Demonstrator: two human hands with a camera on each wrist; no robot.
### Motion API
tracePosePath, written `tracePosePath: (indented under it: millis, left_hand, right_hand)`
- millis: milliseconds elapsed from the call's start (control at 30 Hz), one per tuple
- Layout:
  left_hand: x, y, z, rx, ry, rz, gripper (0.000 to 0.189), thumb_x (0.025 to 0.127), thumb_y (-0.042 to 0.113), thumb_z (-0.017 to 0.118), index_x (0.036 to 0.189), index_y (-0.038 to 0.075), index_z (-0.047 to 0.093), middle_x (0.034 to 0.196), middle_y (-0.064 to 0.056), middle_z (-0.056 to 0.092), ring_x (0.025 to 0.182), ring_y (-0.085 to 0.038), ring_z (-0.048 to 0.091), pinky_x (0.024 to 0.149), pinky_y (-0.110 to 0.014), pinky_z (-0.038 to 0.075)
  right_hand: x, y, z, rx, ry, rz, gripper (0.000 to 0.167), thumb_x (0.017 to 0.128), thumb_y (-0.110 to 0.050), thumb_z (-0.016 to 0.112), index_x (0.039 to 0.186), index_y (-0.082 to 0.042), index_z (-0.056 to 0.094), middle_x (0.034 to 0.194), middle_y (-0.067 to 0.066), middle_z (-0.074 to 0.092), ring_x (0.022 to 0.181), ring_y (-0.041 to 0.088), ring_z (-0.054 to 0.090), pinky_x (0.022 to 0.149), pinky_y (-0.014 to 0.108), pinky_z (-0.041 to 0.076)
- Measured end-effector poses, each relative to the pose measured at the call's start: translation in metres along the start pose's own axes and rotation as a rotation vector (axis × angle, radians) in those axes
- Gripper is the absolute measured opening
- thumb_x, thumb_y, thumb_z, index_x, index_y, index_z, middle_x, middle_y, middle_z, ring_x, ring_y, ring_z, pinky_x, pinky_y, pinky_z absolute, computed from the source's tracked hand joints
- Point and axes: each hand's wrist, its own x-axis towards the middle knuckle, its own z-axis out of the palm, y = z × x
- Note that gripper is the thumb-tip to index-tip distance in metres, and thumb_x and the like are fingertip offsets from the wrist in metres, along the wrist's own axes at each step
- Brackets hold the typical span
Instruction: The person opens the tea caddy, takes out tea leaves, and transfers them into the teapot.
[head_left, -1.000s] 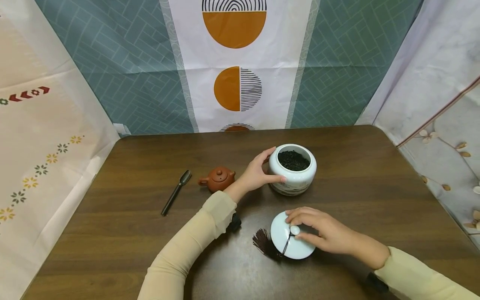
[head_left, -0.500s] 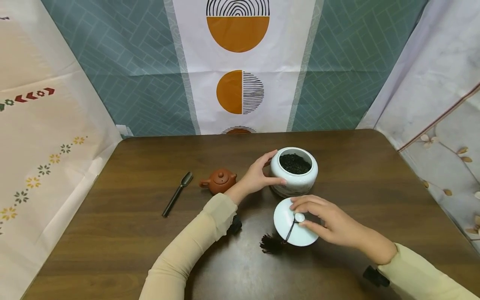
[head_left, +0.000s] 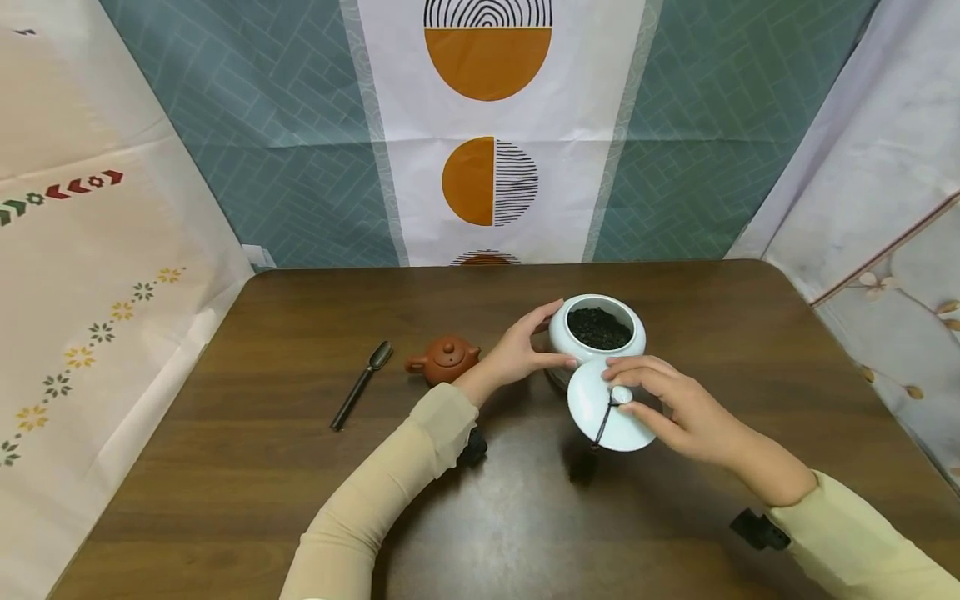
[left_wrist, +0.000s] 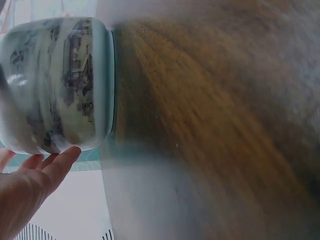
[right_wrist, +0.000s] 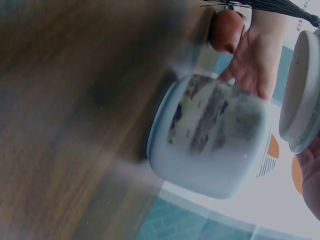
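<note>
A white lidless jar (head_left: 558, 335) with dark loose tea leaves (head_left: 598, 327) inside stands on the table. My left hand (head_left: 519, 354) holds its left side, thumb at the front and fingers behind; the left wrist view shows the fingers (left_wrist: 55, 170) against the painted wall (left_wrist: 60, 85). My right hand (head_left: 693, 412) pinches the knob (head_left: 621, 395) of the white lid (head_left: 592, 404) between thumb and fingers. The lid is raised off the table, just in front of the jar, overlapping its lower front in the head view. A dark tassel (right_wrist: 272, 6) hangs from the knob.
A small reddish-brown clay teapot (head_left: 447, 358) stands left of the jar, close to my left wrist. Farther left lies a dark tea scoop (head_left: 362, 387). Patterned cloths (head_left: 315, 192) hang behind the brown wooden table (head_left: 247, 467).
My right hand has carried the lid away from me and slightly right, up to the jar's front, the tassel now dangling below it. The left hand stays at the jar.
</note>
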Motion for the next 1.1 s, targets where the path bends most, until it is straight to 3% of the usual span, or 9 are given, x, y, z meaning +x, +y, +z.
tracePosePath:
  millis: [200,433,667,1100]
  left_hand:
    - [0.000,-0.001,0.000,-0.020,0.000,0.005,0.086,0.077,0.006,0.079,0.148,0.006,0.030,0.151,-0.011,0.034,0.134,-0.030,0.040,0.095,-0.036,0.050]
    - [0.000,-0.002,-0.001,-0.026,-0.004,-0.005,0.086,0.077,0.007,0.079,0.148,0.008,0.031,0.151,-0.010,0.035,0.134,-0.029,0.040,0.100,-0.038,0.046]
    - [-0.001,-0.003,-0.002,-0.037,-0.016,-0.015,0.084,0.078,0.007,0.078,0.148,0.009,0.031,0.151,-0.010,0.035,0.134,-0.030,0.040,0.104,-0.042,0.042]
    - [0.001,-0.005,-0.005,-0.042,-0.037,-0.002,0.083,0.080,0.006,0.076,0.149,0.008,0.030,0.152,-0.011,0.034,0.133,-0.032,0.041,0.104,-0.046,0.042]
  right_hand:
    - [0.000,0.009,-0.011,-0.047,-0.010,0.079,0.023,0.087,0.000,0.066,0.109,0.000,0.061,0.116,0.013,0.059,0.123,0.009,0.048,0.105,0.015,0.034]
    - [0.005,0.025,-0.022,-0.076,0.040,0.041,0.022,0.088,-0.003,0.066,0.108,0.003,0.062,0.115,0.015,0.060,0.122,0.005,0.048,0.105,0.014,0.033]
    - [0.012,0.040,-0.030,-0.121,0.073,0.090,0.037,0.073,0.016,0.071,0.107,0.003,0.064,0.114,0.013,0.062,0.123,0.002,0.048,0.102,0.012,0.035]
    - [0.029,0.061,-0.029,-0.130,0.115,0.191,0.037,0.074,0.019,0.067,0.107,0.003,0.066,0.109,0.017,0.064,0.114,-0.006,0.050,0.092,0.007,0.036]
